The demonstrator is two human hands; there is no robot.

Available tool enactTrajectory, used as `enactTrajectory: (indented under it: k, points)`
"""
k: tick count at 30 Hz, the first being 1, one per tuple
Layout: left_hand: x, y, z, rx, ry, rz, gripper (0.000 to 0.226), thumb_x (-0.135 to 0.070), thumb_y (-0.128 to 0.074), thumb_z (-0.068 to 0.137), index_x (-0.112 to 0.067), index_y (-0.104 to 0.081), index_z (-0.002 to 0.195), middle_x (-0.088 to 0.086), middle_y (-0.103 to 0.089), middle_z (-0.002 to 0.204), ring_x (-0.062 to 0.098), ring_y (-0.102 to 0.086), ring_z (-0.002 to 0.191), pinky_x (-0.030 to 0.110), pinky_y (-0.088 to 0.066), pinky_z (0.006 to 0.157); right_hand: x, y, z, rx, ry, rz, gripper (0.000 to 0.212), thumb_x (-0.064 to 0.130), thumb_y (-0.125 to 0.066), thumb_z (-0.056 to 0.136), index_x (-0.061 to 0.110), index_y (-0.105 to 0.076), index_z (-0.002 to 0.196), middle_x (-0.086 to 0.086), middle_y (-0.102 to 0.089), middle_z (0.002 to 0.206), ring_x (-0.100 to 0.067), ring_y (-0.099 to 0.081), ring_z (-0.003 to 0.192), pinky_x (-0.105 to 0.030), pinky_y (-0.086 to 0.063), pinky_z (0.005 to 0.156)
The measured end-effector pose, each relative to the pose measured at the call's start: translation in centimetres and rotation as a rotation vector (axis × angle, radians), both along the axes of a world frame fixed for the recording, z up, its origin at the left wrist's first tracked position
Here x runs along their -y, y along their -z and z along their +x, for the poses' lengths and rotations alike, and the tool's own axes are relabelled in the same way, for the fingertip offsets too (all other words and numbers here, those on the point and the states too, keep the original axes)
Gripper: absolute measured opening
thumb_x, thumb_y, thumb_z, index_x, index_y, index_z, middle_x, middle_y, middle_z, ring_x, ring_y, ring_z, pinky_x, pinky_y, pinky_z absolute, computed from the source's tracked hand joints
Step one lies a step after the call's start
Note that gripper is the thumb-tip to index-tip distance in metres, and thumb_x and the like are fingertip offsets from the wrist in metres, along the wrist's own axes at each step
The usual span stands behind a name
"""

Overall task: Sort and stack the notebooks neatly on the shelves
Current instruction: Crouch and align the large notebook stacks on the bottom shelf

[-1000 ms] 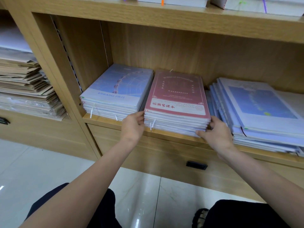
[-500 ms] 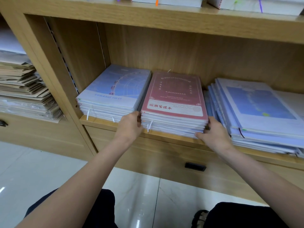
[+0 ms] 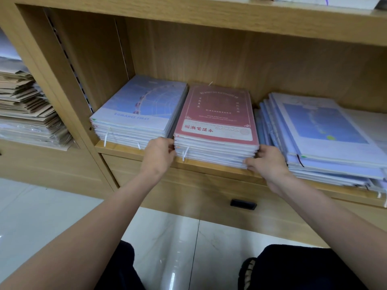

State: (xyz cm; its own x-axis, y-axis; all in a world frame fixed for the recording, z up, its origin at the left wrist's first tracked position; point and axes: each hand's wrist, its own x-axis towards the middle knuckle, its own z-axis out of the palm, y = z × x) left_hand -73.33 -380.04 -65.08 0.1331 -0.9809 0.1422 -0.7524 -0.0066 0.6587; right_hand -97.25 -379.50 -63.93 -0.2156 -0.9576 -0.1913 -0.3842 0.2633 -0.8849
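A stack of notebooks with a red cover on top [image 3: 217, 122] lies in the middle of the wooden shelf [image 3: 134, 151]. My left hand [image 3: 159, 155] grips its front left corner, fingertips tucked into the gap beside the blue-covered stack [image 3: 138, 114]. At the front right corner my right hand [image 3: 267, 161] holds the stack, thumb along the lower front edge and fingers round the side. A fanned, uneven pile of blue notebooks [image 3: 322, 139] lies to the right.
A pile of brown paper folders [image 3: 27, 109] fills the left compartment. Below the shelf is a drawer with a black handle [image 3: 243, 204]. An upper shelf board [image 3: 209, 15] hangs overhead with more books on it. White tiled floor [image 3: 52, 216] lies beneath my knees.
Both hands have stayed at the two front corners of the red-topped stack. The left hand has shifted slightly closer against the stack's side.
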Motion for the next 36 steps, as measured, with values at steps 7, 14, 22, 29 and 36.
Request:
enactTrajectory:
  k: [7,14,22,29,36]
  points:
    - [-0.1,0.0,0.3,0.03,-0.006,-0.023,0.008,-0.003,-0.065,0.082,0.003,-0.069,0.078,0.016,-0.071,0.081,0.027,-0.066,0.083,0.028,-0.049,0.077,0.1,0.3,-0.2,0.002,0.017,-0.037,0.039,-0.005,-0.068,0.079,0.004,-0.06,0.116,-0.007,-0.066,0.109,-0.025,-0.063,0.1,-0.044,-0.051,0.094]
    - [0.0,0.3,0.4,-0.039,-0.003,-0.023,0.007,-0.002,-0.066,0.081,0.0,-0.072,0.084,0.013,-0.072,0.087,0.018,-0.064,0.081,0.018,-0.045,0.079,0.0,0.5,-0.6,0.011,-0.016,-0.05,0.039,-0.005,-0.068,0.079,0.007,-0.058,0.115,-0.001,-0.064,0.105,-0.022,-0.061,0.101,-0.044,-0.049,0.096]
    - [-0.5,-0.2,-0.1,-0.286,0.11,0.0,0.048,0.009,-0.054,0.087,-0.008,-0.05,0.132,-0.006,-0.058,0.107,0.011,-0.057,0.109,0.016,-0.038,0.097,-0.2,-0.2,-0.2,-0.109,-0.116,-0.108,0.048,0.01,-0.071,0.081,0.018,-0.051,0.125,0.0,-0.063,0.117,-0.022,-0.058,0.109,-0.045,-0.047,0.098]
    - [-0.2,0.1,0.2,-0.145,0.112,-0.084,0.041,0.007,-0.051,0.088,-0.01,-0.058,0.125,0.007,-0.069,0.106,0.02,-0.062,0.105,0.022,-0.042,0.095,-0.6,-0.7,-0.1,-0.102,-0.133,-0.113,0.047,0.006,-0.064,0.086,0.013,-0.049,0.13,0.0,-0.061,0.118,-0.018,-0.056,0.111,-0.04,-0.042,0.103]
    - [0.0,-0.1,0.1,0.025,0.118,-0.135,0.026,0.003,-0.051,0.088,-0.008,-0.062,0.109,0.008,-0.069,0.087,0.027,-0.064,0.087,0.036,-0.051,0.083,-0.7,-0.7,0.0,-0.049,-0.113,-0.104,0.05,0.004,-0.064,0.085,0.015,-0.049,0.132,0.002,-0.06,0.115,-0.017,-0.054,0.111,-0.044,-0.042,0.104]
